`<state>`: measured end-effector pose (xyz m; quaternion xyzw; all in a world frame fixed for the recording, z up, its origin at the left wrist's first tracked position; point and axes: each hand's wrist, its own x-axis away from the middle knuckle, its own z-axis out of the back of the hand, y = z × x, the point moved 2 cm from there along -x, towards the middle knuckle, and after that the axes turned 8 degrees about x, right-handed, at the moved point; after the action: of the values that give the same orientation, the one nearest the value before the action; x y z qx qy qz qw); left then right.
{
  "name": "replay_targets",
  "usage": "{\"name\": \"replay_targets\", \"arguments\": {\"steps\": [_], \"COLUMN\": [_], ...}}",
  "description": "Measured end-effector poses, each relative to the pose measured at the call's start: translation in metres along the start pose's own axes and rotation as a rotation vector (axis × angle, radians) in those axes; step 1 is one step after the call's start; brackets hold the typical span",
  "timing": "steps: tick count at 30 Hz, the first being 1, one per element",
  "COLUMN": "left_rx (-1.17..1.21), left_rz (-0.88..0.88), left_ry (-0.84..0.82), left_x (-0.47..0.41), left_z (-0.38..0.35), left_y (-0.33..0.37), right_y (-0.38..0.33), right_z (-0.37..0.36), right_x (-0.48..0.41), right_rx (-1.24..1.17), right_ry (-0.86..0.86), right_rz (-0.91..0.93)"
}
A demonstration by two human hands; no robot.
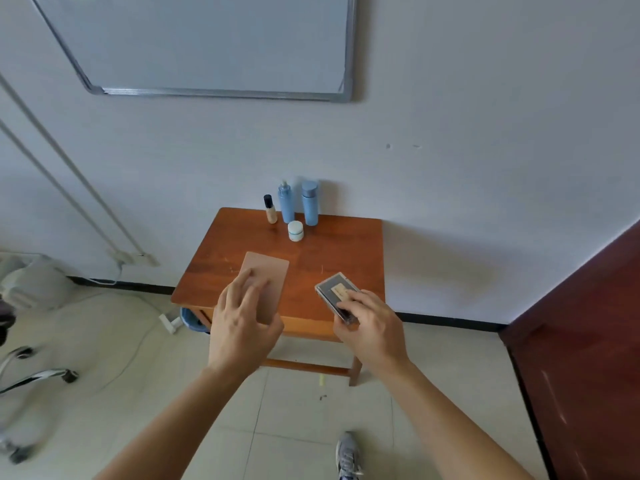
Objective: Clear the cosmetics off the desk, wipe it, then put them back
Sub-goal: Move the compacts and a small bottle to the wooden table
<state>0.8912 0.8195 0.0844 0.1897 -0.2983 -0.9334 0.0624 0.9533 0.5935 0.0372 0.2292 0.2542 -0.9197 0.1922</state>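
Left hand: the left hand (242, 330) holds the pink flat case (268, 275). Its fingers lie spread on the lid and its thumb hooks round the near corner.
Right hand: the right hand (372, 330) grips the dark see-through case (334, 289). Its fingers curl over the near end and its thumb sits on the side.
Pink flat case: it lies flat on the brown tabletop (346, 251), in front of the white jar (295, 231) and a bit to the left of it.
Dark see-through case: it is in front of the white jar and to the right of it. It is tipped a little. I cannot tell if its far end touches the wood.
White jar: it is small and round, with a blue band. It stands upright near the back of the tabletop.
Small bottle: the small bottle with a black cap (270, 209) stands behind the white jar, to the left.
Blue pump bottle: the blue pump bottle (286, 202) stands just behind the white jar.
Blue capped bottle: the blue capped bottle (310, 202) stands behind the white jar, to the right, close to the pump bottle.
Whiteboard: a whiteboard (207, 43) hangs on the wall high above the white jar.
Blue bin: a blue bin (192, 320) peeks out on the floor, lower and to the left of the white jar.
Shoe: one grey shoe (348, 455) is on the floor tiles, far in front of the white jar.
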Motion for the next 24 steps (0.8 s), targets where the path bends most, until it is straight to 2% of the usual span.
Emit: {"name": "replay_targets", "arguments": {"steps": [7, 11, 16, 19, 24], "left_rx": [-0.075, -0.085, -0.100, -0.091, -0.039], "left_rz": [0.131, 0.244, 0.297, 0.320, 0.243], "left_ry": [-0.037, -0.050, -0.104, -0.190, -0.376], "left_x": [-0.126, -0.178, -0.231, -0.260, -0.322], "left_z": [-0.040, -0.044, -0.057, -0.072, -0.098], "left_y": [-0.051, -0.087, -0.146, -0.187, -0.266], "right_y": [0.030, 0.023, 0.010, -0.005, -0.042], "right_z": [-0.088, -0.120, -0.175, -0.214, -0.284], "right_x": [-0.124, -0.182, -0.223, -0.233, -0.241], "right_rx": [-0.025, -0.048, -0.044, -0.011, 0.060], "right_ry": [-0.156, -0.223, -0.266, -0.278, -0.263], "right_rz": [0.044, 0.028, 0.062, 0.014, -0.164]}}
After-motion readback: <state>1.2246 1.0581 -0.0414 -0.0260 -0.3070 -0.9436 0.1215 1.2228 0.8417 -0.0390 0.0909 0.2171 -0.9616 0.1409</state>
